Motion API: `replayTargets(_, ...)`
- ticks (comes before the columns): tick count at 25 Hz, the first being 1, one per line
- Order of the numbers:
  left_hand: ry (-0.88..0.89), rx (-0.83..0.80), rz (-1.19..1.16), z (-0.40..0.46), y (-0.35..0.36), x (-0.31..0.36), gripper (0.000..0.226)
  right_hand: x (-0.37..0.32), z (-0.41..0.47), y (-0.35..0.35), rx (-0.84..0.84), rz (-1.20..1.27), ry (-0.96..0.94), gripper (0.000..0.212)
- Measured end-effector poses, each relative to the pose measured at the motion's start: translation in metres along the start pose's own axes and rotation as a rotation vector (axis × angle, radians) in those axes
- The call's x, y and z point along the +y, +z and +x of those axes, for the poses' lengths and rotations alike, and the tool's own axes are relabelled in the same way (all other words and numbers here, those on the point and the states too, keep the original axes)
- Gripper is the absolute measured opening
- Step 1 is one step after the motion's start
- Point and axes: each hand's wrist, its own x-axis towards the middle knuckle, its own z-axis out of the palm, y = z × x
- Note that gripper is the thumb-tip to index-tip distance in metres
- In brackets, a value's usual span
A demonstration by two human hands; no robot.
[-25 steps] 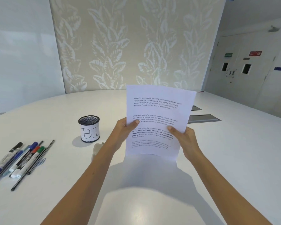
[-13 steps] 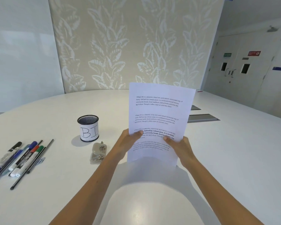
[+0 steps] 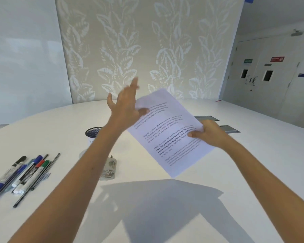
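Pinching the sheet (image 3: 168,137) by one edge, only the right hand (image 3: 211,134) grips it; the left hand (image 3: 125,107) is splayed open. It may flop or slip.

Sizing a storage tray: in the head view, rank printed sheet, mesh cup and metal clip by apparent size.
1. printed sheet, raised nearer the camera.
2-3. metal clip and mesh cup: unsure, the left forearm hides most of the cup.
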Motion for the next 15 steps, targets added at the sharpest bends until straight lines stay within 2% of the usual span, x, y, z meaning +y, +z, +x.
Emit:
replayTargets(2, -0.020, -0.397, -0.228, 0.006, -0.018, -0.008, 0.042, -0.009, 0.005, -0.019, -0.049, -0.153, -0.106, 0.015)
replayTargets(3, -0.044, -0.529, -0.327, 0.005, -0.022, -0.012, 0.024, -0.012, 0.006, -0.027, -0.067, -0.205, -0.152, 0.012)
replayTargets(4, -0.070, -0.576, -0.387, 0.003, -0.021, -0.014, 0.016, -0.016, 0.007, -0.034, -0.077, -0.239, -0.190, 0.011)
replayTargets(6, -0.123, -0.502, -0.494, -0.002, -0.010, -0.021, 0.018, -0.019, 0.006, -0.047, -0.032, -0.265, -0.245, 0.020)
replayTargets(7, -0.151, -0.440, -0.578, -0.006, -0.004, -0.025, 0.017, -0.016, 0.008, -0.054, 0.046, -0.232, -0.252, 0.021)
replayTargets(8, -0.180, -0.388, -0.676, -0.010, 0.001, -0.030, 0.014, -0.010, 0.009, -0.061, 0.141, -0.133, -0.245, 0.017)
replayTargets(10, -0.254, -0.337, -0.872, -0.017, 0.009, -0.043, 0.014, 0.007, 0.006, -0.075, 0.257, 0.318, -0.193, 0.017)
replayTargets(12, -0.297, -0.349, -0.989, -0.025, 0.019, -0.052, 0.015, 0.019, -0.002, -0.073, 0.204, 0.761, -0.164, 0.025)
replayTargets(15, -0.296, -0.413, -1.098, -0.038, 0.038, -0.055, 0.022, 0.030, -0.011, -0.033, 0.069, 0.940, -0.057, 0.031)
